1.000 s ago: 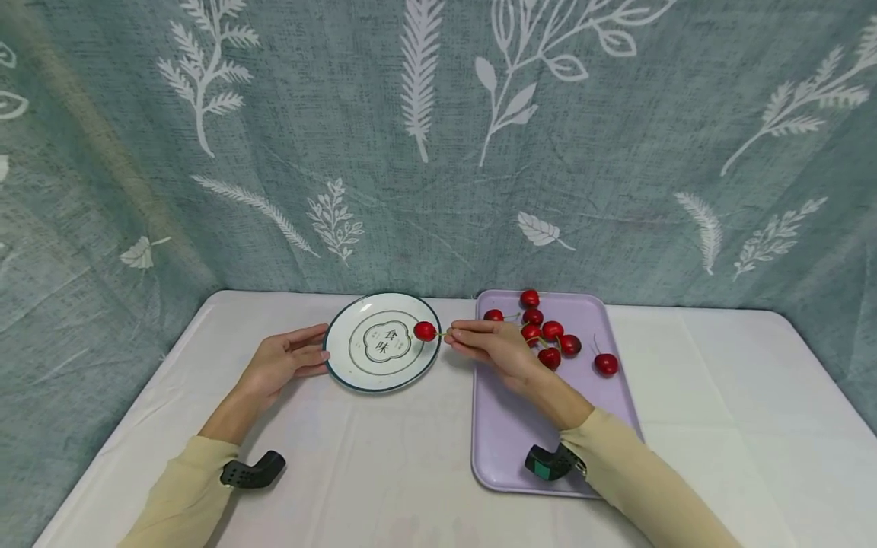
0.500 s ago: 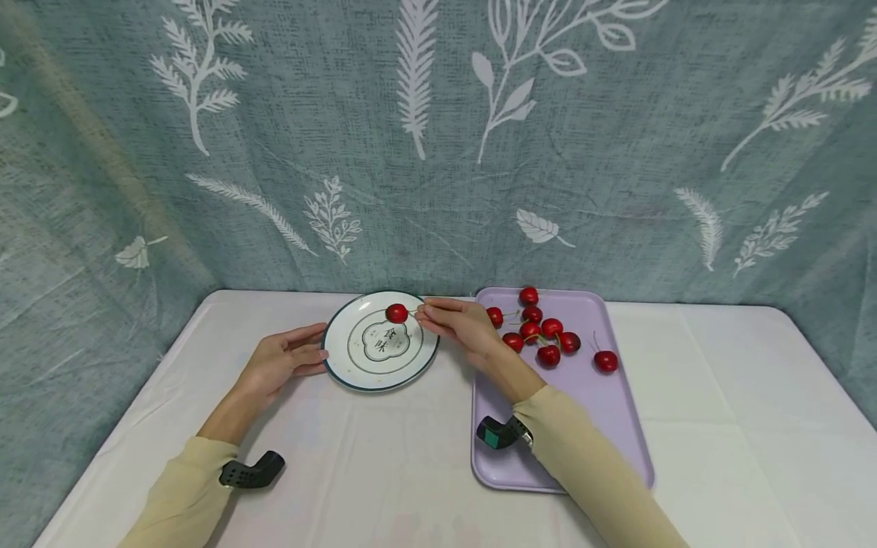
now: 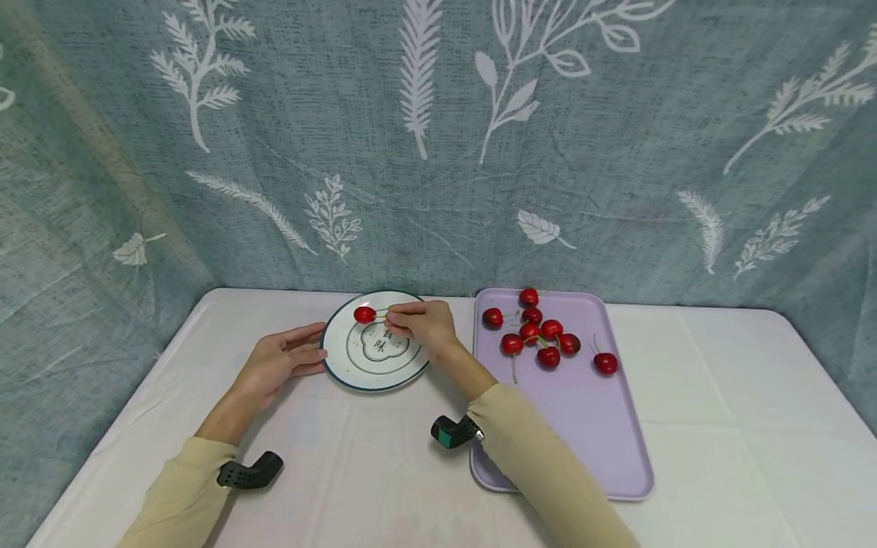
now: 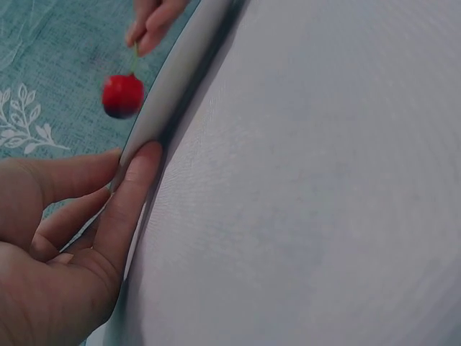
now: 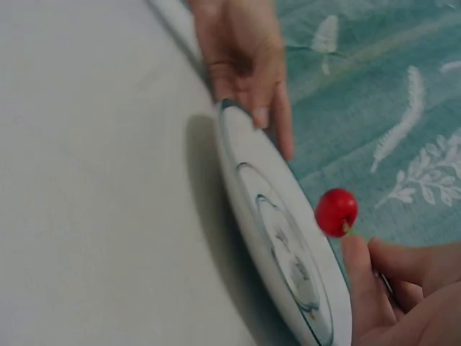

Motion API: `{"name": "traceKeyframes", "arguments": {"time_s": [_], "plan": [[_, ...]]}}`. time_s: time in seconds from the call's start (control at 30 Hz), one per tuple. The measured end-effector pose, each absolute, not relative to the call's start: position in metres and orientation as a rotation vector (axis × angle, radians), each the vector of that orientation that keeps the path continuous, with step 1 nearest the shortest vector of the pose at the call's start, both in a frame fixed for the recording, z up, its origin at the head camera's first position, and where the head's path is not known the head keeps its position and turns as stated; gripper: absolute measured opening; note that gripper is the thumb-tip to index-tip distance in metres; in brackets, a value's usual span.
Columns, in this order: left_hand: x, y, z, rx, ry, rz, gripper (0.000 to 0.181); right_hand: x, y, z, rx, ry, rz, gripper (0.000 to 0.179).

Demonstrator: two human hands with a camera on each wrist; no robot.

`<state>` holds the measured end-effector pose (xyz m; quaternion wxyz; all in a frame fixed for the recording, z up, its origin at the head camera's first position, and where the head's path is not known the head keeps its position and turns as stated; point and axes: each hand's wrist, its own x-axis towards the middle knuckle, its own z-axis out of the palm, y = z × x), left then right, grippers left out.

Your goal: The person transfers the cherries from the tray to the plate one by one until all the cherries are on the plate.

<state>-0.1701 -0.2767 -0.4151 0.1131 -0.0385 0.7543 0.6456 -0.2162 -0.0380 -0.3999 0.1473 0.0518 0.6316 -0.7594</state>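
Observation:
My right hand [image 3: 426, 326] pinches the thin green stem of a red cherry [image 3: 365, 314] between thumb and fingertips. The cherry hangs over the back left part of a white round plate [image 3: 375, 379] with a dark rim and printed characters. In the right wrist view, the cherry [image 5: 336, 212] appears off the plate's surface [image 5: 234, 133]. My left hand [image 3: 274, 367] holds the plate's left rim between thumb and fingers. From the left wrist, the plate [image 4: 184, 68] shows nearly edge-on, with the held cherry [image 4: 123, 95] beyond it.
A lilac rectangular tray [image 3: 582, 426] lies right of the plate, partly under my right sleeve. Several cherries [image 3: 530, 332] cluster in its back half, and one cherry [image 3: 606, 363] lies apart near its right edge. A patterned teal curtain [image 3: 438, 221] hangs behind the white-covered table [image 3: 329, 472].
My right hand has moved left with the cherry, from the plate's right edge to over its back left part. The left hand stays at the rim.

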Motion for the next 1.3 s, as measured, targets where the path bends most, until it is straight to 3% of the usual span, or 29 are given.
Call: {"name": "traceKeyframes", "arguments": {"time_s": [0.4, 1.3], "plan": [[-0.170, -0.278, -0.416, -0.135, 2.215, 1.881, 0.060, -0.209, -0.056, -0.405, 0.046, 2.433, -1.795, 0.008], [-0.171, -0.275, -0.409, -0.128, 2.196, 1.891, 0.061, -0.206, -0.057, -0.400, 0.025, 2.466, -1.661, 0.010]]}}
